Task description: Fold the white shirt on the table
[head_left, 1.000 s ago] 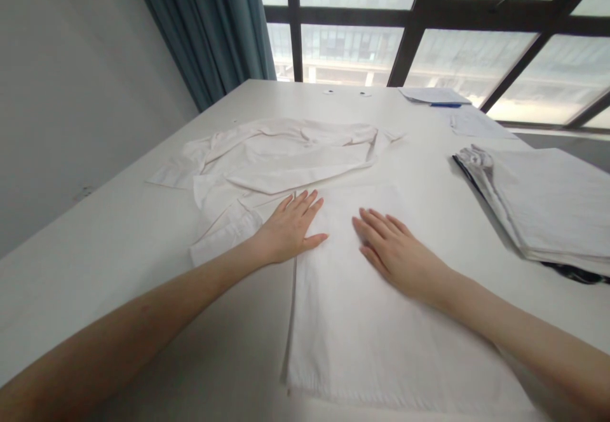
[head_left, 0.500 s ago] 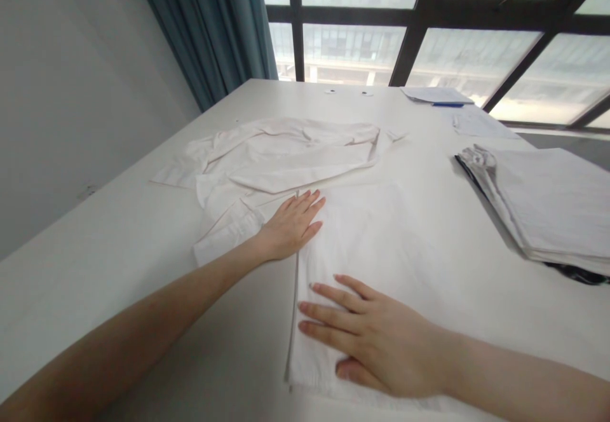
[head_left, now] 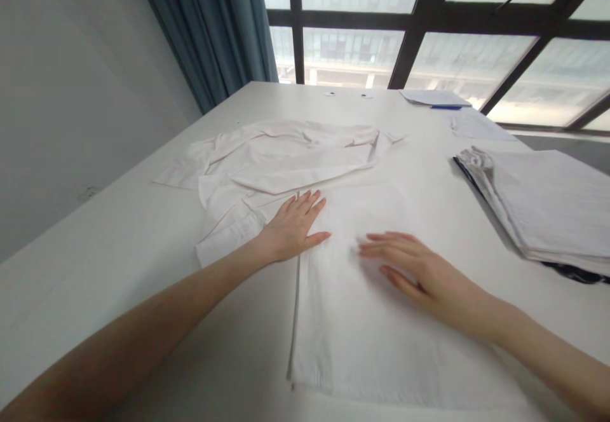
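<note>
A folded white cloth (head_left: 352,346) lies flat on the white table, its left edge showing as a dark line. My left hand (head_left: 294,226) rests on the cloth's upper left edge, palm down with fingers stretched out. Over the middle right of the same cloth is my right hand (head_left: 405,263), slightly blurred, fingers extended and thumb apart, holding nothing. Whether it touches the fabric I cannot tell. Just beyond my left hand spreads a crumpled white garment (head_left: 295,161), loosely laid with several folds.
To the right sits a stack of folded white fabric (head_left: 553,206) with something black beneath it. Papers (head_left: 433,97) and a blue pen (head_left: 446,107) lie at the far right of the table (head_left: 143,269). A blue curtain (head_left: 219,28) and windows stand behind.
My right hand has moved up and to the right across the cloth, away from its left edge. My left hand stays in place, with its thumb spread farther out.
</note>
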`<state>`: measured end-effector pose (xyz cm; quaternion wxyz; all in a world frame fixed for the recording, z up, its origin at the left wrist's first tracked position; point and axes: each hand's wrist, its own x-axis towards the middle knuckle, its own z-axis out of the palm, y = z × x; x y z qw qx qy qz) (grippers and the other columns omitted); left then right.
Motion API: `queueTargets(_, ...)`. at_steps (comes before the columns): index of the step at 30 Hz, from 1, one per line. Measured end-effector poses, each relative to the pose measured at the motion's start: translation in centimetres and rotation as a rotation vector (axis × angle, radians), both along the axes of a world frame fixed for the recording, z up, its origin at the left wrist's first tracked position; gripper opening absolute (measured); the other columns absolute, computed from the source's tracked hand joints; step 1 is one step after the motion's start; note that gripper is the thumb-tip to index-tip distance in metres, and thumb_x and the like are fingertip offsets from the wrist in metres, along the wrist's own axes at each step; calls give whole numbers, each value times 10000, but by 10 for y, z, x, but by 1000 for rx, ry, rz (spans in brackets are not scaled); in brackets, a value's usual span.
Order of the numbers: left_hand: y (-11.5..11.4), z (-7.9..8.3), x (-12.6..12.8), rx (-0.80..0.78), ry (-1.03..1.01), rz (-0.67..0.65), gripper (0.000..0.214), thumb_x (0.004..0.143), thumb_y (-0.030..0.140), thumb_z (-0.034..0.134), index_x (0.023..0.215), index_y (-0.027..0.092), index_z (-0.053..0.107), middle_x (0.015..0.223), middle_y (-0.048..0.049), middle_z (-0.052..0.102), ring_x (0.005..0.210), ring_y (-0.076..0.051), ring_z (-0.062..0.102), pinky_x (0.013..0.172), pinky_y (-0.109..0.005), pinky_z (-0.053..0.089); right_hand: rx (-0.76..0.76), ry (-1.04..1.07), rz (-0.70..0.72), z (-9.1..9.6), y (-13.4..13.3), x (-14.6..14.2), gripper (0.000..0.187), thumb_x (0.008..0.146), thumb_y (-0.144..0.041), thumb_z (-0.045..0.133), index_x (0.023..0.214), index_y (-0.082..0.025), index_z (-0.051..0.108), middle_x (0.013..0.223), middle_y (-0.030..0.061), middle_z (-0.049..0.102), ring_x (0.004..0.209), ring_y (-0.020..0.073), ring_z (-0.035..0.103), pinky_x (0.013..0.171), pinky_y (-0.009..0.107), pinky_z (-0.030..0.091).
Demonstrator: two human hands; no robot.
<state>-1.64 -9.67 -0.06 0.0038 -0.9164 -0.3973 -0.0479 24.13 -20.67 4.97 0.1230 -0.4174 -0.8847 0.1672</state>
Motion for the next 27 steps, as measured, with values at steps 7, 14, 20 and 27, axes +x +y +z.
queueTargets(7,-24,12,13,148,13,-52,488,1009,325,351,1401,54,458,1512,-195,395,1430,-292,324,1191,-489,158,252,-292,-247,-42,9,24,499,1011,-377,327,1465,-190,419,1537,71,394,1448,263,274,1142,529,288)
queueTargets(14,-61,5,24,62,-22,-271,732,984,581,303,1462,29,346,1561,-218,278,1468,-307,230,1180,-452,190,300,-326,-238,-39,8,21,497,1016,-363,317,1461,-170,426,1531,70,405,1435,268,304,1134,515,308)
queueTargets(20,-60,0,22,54,-21,-287,801,972,637,251,1477,16,302,1571,-233,233,1473,-323,201,1179,-467,169,370,-337,-175,-41,-17,19,493,1011,-356,354,1461,-164,422,1513,80,431,1421,256,336,1134,501,318)
queueTargets(27,-59,0,22,52,-46,-292,778,975,620,284,1473,22,307,1567,-229,251,1475,-309,205,1182,-464,165,420,-345,-42,-35,-58,21,618,972,-422,459,1529,-208,297,1549,90,356,1408,262,364,1086,474,401)
